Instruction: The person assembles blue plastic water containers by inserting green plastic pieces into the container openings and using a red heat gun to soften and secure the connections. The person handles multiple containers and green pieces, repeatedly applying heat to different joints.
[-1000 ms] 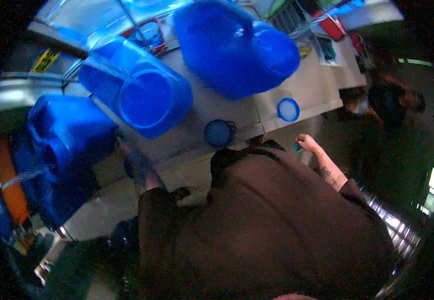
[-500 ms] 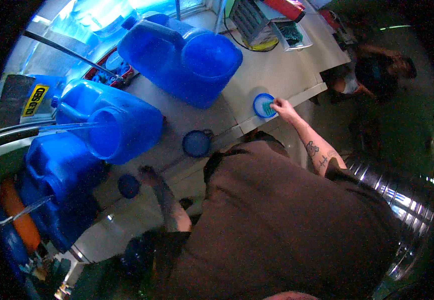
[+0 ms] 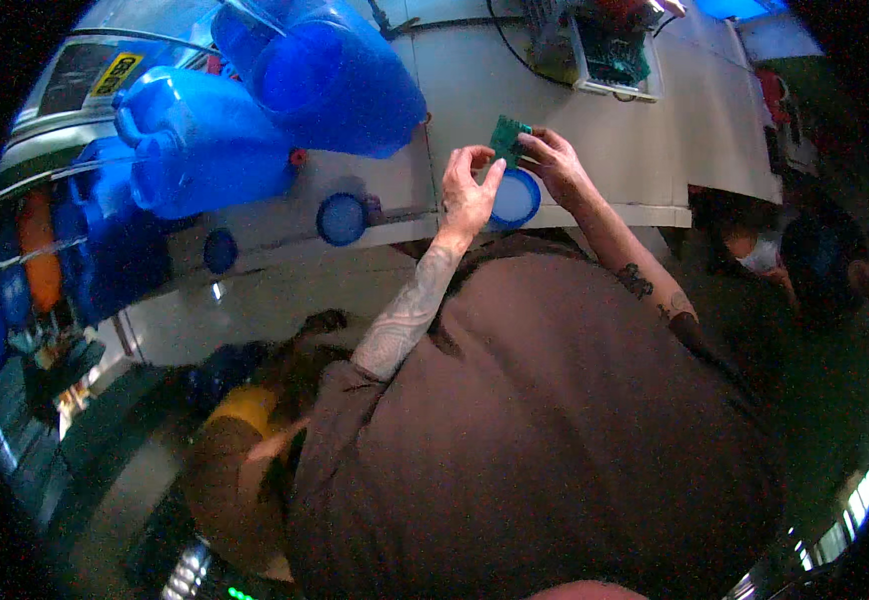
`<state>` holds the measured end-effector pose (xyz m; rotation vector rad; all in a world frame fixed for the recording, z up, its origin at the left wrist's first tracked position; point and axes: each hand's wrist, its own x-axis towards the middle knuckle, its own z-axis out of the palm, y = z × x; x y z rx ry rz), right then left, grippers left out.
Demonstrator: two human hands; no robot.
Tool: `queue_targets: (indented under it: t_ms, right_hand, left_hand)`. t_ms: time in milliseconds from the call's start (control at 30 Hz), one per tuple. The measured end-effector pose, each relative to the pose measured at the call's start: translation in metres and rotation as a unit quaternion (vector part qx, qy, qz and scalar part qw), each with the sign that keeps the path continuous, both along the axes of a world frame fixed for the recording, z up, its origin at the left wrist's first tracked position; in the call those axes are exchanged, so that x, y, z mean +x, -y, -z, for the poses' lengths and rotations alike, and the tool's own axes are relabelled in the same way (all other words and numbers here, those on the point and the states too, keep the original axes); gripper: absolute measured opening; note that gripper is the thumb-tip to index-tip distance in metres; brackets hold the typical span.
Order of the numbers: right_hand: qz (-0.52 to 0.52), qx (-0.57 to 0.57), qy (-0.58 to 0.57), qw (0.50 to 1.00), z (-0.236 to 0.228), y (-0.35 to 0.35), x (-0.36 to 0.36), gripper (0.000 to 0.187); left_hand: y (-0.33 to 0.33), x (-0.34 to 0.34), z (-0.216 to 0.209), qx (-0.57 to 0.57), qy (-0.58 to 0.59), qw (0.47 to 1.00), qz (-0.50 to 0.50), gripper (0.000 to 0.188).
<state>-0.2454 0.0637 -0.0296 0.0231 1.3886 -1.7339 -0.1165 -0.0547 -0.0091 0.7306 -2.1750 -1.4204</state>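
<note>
A green circuit board (image 3: 508, 138) is held up over the worktop's front edge. My right hand (image 3: 555, 168) pinches its right side between thumb and fingers. At the lower left corner of the board, my left hand (image 3: 469, 192) closes thumb and fingertips on it. Just below the board sits a round blue-rimmed dish (image 3: 535, 200) with a pale inside. Two more round blue dishes lie farther left along the bench, a larger one (image 3: 342, 219) and a smaller one (image 3: 220, 250).
Large cut-open blue jugs (image 3: 355, 100) stand at the back left, with thin clear tubes over them. A white tray (image 3: 620, 88) holding green pieces is at the back right. Other people are nearby, one by a yellow item (image 3: 245, 405) at lower left, another at right.
My left hand has come from the small blue dish at the left to the board. My right hand has lifted the board from the blue-rimmed dish. The view has turned.
</note>
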Motion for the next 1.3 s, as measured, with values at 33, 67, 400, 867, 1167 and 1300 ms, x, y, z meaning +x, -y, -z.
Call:
queue_targets:
  t_ms: [33,67,400,867,1167,1300]
  right_hand:
    - [0.008,0.003,-0.004,1.0,-0.001,-0.004,-0.001,0.03]
    - [-0.003,0.002,-0.012,1.0,-0.001,-0.007,-0.002,0.028]
    - [-0.103,-0.078,-0.129,0.983,-0.014,0.005,0.02,0.021]
    - [-0.305,-0.08,-0.01,0.949,-0.036,0.058,0.051,0.026]
    - [-0.315,0.034,-0.21,0.925,-0.026,0.101,0.084,0.03]
    - [-0.261,0.042,-0.214,0.94,-0.017,0.112,0.092,0.032]
  left_hand:
    - [-0.008,-0.005,-0.004,0.013,0.006,1.0,-0.018,0.021]
    - [-0.012,-0.006,-0.007,-0.002,0.005,1.0,-0.026,0.022]
    - [-0.02,0.006,-0.017,-0.129,0.056,0.989,0.034,0.054]
    - [0.064,0.08,-0.021,0.011,-0.05,0.999,0.009,0.027]
    - [0.106,0.111,0.005,0.413,-0.067,0.908,-0.026,0.019]
    - [0.114,0.111,0.026,0.327,-0.034,0.944,-0.04,0.017]
